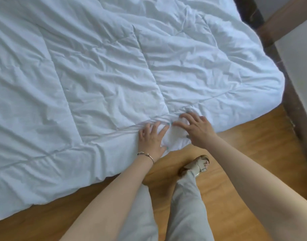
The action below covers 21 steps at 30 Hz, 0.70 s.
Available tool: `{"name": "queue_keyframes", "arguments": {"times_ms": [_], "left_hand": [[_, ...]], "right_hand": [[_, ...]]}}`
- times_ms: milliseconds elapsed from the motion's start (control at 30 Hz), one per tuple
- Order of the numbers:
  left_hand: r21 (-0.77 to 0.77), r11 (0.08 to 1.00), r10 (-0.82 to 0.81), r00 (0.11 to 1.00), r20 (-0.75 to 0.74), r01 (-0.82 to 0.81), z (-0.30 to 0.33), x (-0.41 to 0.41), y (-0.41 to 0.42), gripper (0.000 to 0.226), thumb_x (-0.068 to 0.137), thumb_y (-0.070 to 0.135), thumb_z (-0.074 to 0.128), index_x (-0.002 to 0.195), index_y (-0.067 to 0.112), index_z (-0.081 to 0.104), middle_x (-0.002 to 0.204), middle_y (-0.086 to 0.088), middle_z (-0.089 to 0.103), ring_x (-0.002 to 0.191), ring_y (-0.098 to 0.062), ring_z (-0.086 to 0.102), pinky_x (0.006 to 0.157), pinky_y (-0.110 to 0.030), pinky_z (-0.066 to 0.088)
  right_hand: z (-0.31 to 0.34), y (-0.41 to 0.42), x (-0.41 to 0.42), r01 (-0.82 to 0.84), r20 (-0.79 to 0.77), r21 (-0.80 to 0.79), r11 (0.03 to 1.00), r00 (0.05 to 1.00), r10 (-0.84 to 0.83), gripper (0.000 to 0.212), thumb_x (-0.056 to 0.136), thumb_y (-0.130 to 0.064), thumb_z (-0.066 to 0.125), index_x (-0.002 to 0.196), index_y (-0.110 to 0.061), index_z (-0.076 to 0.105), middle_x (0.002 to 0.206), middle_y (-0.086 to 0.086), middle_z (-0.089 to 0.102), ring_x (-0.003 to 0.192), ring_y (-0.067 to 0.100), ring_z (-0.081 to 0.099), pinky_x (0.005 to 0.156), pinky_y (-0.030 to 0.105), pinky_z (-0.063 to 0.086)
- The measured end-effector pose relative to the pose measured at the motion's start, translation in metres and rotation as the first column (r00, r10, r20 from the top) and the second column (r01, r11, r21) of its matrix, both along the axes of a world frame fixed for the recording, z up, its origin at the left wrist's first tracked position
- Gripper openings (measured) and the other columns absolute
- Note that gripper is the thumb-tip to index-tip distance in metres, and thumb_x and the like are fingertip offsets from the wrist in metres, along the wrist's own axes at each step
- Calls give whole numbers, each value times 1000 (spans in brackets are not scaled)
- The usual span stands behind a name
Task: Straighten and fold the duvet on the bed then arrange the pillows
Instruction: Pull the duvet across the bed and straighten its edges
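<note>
A white quilted duvet (100, 70) lies spread and wrinkled over the whole bed, its near edge hanging toward the floor. My left hand (151, 139) lies flat on the duvet's near edge with fingers spread, a thin bracelet on the wrist. Just to its right my right hand (195, 127) hovers over or touches the same edge, fingers spread and slightly bent, holding nothing. Small creases bunch in the fabric between the two hands. No pillows are in view.
A wooden floor (245, 153) runs along the bed's near side, where my legs in grey trousers and a sandalled foot (199, 165) stand. A dark wooden frame (288, 101) and a pale wall panel (298, 54) border the bed on the right.
</note>
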<state>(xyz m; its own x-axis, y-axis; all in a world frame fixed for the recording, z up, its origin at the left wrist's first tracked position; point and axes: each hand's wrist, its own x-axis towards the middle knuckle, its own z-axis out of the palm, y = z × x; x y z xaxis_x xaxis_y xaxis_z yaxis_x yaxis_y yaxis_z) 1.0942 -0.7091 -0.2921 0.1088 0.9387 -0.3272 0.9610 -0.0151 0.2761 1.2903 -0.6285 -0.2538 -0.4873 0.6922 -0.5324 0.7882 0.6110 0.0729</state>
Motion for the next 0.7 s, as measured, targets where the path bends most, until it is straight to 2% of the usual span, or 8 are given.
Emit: {"name": "queue_keyframes", "arguments": {"times_ms": [67, 133, 300, 367, 433, 500, 600, 700], "left_hand": [[-56, 998, -31, 999, -18, 30, 1, 28, 11, 88, 64, 57, 75, 142, 45, 36, 143, 7, 31, 123, -26, 25, 94, -40, 27], [-134, 990, -41, 999, -6, 40, 8, 59, 26, 77, 81, 50, 63, 147, 47, 23, 151, 8, 22, 132, -25, 15, 102, -38, 20], [-386, 921, -7, 994, 110, 49, 43, 149, 64, 50, 90, 44, 54, 138, 46, 42, 160, 7, 3, 145, -27, 0, 116, -38, 12], [-516, 855, 27, 993, 119, 39, 54, 188, 74, 52, 90, 46, 54, 141, 42, 41, 161, 4, -10, 147, -29, -11, 119, -39, 10], [-577, 815, 142, 984, 109, -53, 63, 224, 85, 58, 89, 43, 56, 144, 38, 37, 161, -4, -12, 147, -31, -10, 119, -37, 11], [-538, 822, 286, 952, 106, -187, 71, 253, 100, 59, 88, 37, 57, 144, 32, 39, 159, -9, 6, 145, -30, 6, 116, -35, 21], [-242, 942, 264, 958, 109, -231, 78, 293, 135, 51, 88, 31, 56, 138, 23, 46, 140, -6, 39, 131, -25, 33, 104, -35, 35], [-54, 974, 228, 963, 141, -222, 74, 337, 192, 57, 85, 37, 62, 137, 22, 45, 137, -8, 42, 131, -28, 33, 105, -38, 31]], "right_hand": [[7, 13, 30, 62, 25, 4, 998, 998, -63, 75, 88, -45, 61, 146, -50, 14, 154, -5, 19, 142, 28, 18, 103, 42, 33], [12, 26, 71, 127, 63, -27, 991, 990, -126, 75, 91, -47, 55, 146, -52, 4, 156, -8, 11, 144, 26, 15, 105, 42, 34], [36, 50, 171, 375, 171, -246, 894, 924, -341, 64, 98, -33, 45, 151, -43, 11, 160, -8, 6, 146, 24, 12, 103, 45, 40], [49, 55, 207, 468, 186, -317, 825, 883, -430, 68, 97, -27, 46, 152, -40, 10, 162, -7, 4, 148, 24, 9, 108, 45, 36], [63, 66, 242, 523, 127, -331, 785, 849, -512, 68, 96, -29, 48, 153, -36, 11, 162, -5, 4, 148, 24, 7, 112, 45, 32], [75, 81, 269, 552, 51, -298, 779, 824, -564, 65, 96, -32, 49, 153, -33, 16, 161, -5, 7, 147, 23, 11, 110, 44, 34], [84, 107, 296, 550, -17, -279, 788, 817, -576, 70, 95, -28, 50, 153, -34, 12, 161, -7, 4, 145, 22, 15, 102, 43, 41], [74, 142, 312, 402, -109, -57, 914, 907, -406, 88, 93, -22, 54, 151, -38, -10, 161, -8, -15, 149, 24, 3, 98, 40, 44]]}}
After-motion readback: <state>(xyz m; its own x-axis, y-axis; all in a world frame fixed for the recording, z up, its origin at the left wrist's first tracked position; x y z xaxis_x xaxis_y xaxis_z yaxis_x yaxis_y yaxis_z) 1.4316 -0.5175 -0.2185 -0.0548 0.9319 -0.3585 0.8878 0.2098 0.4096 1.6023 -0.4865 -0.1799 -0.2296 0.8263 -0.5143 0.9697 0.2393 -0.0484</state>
